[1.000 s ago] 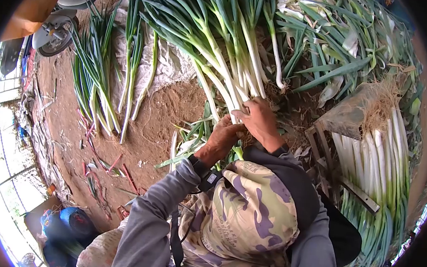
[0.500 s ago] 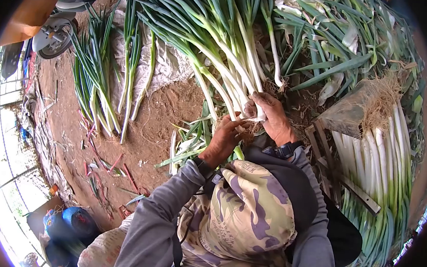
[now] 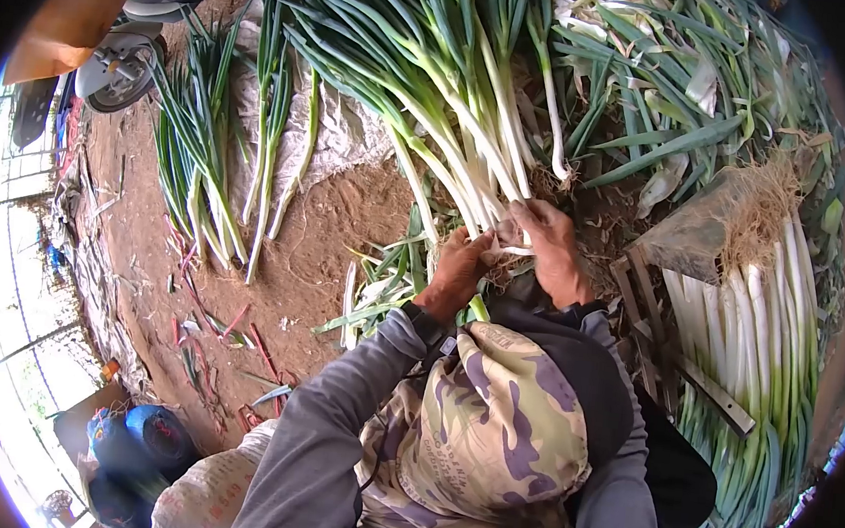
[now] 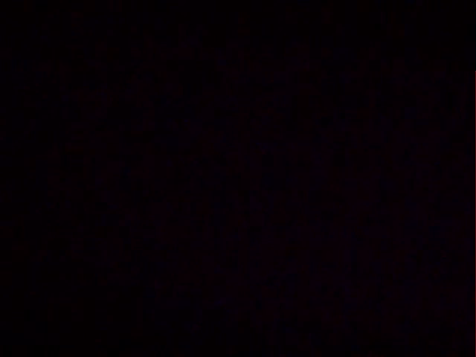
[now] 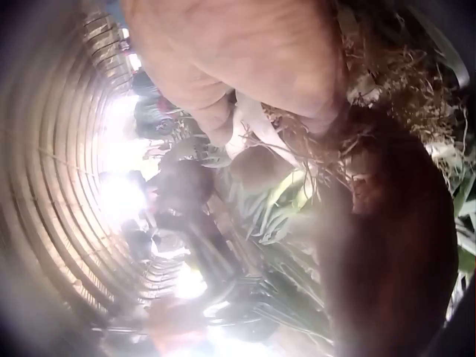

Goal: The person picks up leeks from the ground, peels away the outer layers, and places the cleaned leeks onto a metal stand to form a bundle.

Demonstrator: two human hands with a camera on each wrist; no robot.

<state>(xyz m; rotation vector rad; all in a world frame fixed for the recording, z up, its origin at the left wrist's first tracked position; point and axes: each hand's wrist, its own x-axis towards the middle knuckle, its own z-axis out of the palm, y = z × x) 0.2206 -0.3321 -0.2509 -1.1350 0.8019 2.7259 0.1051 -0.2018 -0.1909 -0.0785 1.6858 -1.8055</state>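
A big bundle of green onions (image 3: pixel 473 129) lies in front of me in the head view, its white root ends toward me. My left hand (image 3: pixel 455 275) pinches at the root end of a green onion, with the thumb and fingertips drawn together. Beside it on the right, my right hand (image 3: pixel 554 253) has its fingers curled round the white base of the stalk. In the right wrist view, a white stem (image 5: pixel 256 128) with thin brown roots (image 5: pixel 327 152) shows between the fingers. Both palms are hidden. The left wrist view is black.
A rack (image 3: pixel 715 394) at the right holds upturned green onions (image 3: pixel 750 325). Behind it lies a heap of stripped leaves (image 3: pixel 698 107). Smaller onion bunches (image 3: pixel 207 168) lie at the left on dirt ground (image 3: pixel 331 232), near red ties (image 3: pixel 262 351) and a wheel (image 3: pixel 119 81).
My right hand, first over the left one, moved off to the right, a pale strip showing between them half a second ago. Now the hands are closer again. The whole head view has shifted slightly.
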